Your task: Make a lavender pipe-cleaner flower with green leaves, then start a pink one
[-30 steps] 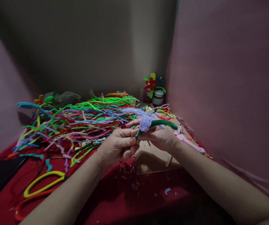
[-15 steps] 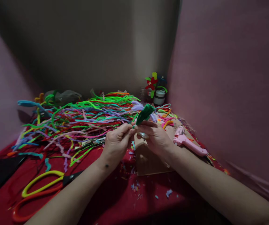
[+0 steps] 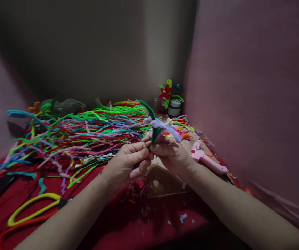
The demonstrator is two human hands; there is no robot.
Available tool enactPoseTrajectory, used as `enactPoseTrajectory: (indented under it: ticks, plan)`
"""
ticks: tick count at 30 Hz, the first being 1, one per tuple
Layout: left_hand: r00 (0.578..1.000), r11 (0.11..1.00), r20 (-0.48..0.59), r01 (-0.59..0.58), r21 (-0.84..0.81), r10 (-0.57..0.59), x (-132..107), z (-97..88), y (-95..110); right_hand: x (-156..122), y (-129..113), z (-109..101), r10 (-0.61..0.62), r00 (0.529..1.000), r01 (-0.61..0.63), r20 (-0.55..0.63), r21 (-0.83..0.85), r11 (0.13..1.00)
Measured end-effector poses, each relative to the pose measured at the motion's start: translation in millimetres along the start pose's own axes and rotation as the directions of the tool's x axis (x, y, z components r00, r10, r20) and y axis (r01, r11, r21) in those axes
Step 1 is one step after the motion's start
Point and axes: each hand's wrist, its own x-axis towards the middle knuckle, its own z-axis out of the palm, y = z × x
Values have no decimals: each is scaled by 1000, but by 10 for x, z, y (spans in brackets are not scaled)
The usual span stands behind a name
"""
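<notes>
A craft corner (pipe cleaners (image 3: 94,128), glue gun (image 3: 209,161), scissors (image 3: 45,210)).

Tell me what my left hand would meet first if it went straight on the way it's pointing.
Most likely your right hand, just past the dark green fuzzy piece at the fingertips of your left hand. Depth is unclear there, so the two hands may already be touching.

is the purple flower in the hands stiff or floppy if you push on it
The purple flower is probably light, judging by its thin, fuzzy parts. Its green strip likely bends but holds shape, since its upper end arcs upward unsupported. The fluffy petals would probably give rather than snap.
</notes>
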Motion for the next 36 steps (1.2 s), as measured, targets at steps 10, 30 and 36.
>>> enactPoseTrajectory:
  ticks: [10, 30, 36]
  plan:
    - [761, 438, -107, -246, 864, 640, 11, 1, -178, -55, 121, 37, -75, 967, 62, -243, -60, 996]
    - [932, 962, -306, -121, 244, 195, 21, 119, -31, -48, 86, -65, -128, 988, 110, -92, -173, 979]
    - [980, 998, -185, -68, 0, 67, 21, 75, -41, -31, 83, -94, -20, 1000, 20, -2, -31, 999]
